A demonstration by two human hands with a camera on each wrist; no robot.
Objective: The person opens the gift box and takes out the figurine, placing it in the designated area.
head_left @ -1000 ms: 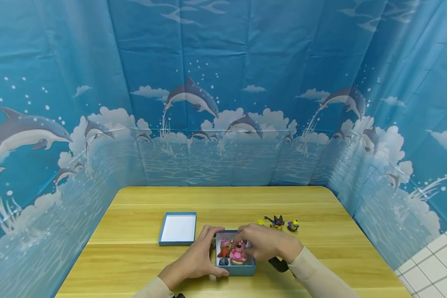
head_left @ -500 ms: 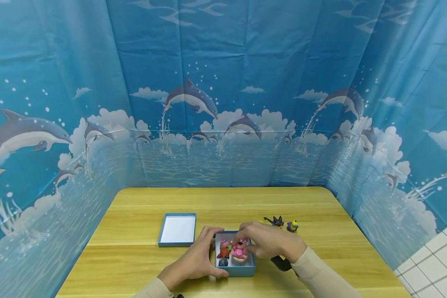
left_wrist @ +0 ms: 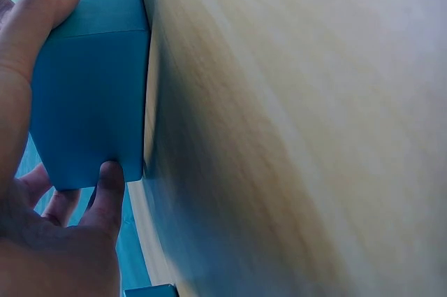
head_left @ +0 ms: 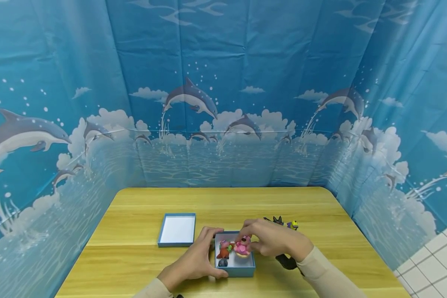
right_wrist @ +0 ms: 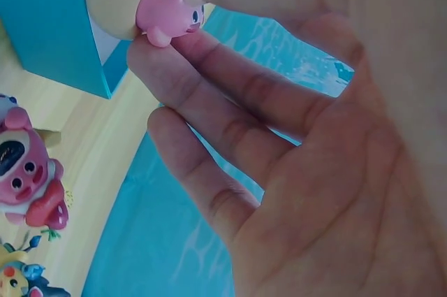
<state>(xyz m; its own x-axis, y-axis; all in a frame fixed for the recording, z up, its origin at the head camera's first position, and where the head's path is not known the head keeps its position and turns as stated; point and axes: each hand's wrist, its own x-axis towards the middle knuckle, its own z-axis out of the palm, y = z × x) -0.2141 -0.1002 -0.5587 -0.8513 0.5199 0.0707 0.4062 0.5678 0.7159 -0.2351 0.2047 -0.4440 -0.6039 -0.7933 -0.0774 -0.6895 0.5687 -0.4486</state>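
Observation:
My left hand grips a small blue box from its left side, thumb on the near wall and fingers at the far corner. In the left wrist view the thumb and fingers span the box wall. My right hand pinches a pink bear figurine over the right part of the box. In the right wrist view, the hand partly hides this pink figurine. Inside the box, at the left, lie a reddish-brown figurine and a dark grey one.
A shallow blue lid, white inside, lies left of the box. Beyond my right hand stand a black-eared figurine and a yellow-and-purple one. Another pink figurine shows in the right wrist view. A dolphin-print curtain borders the wooden table.
My right hand has moved slightly up and to the right with the pink bear figurine, now partly covering the figurines behind. The left hand and the box have stayed in place.

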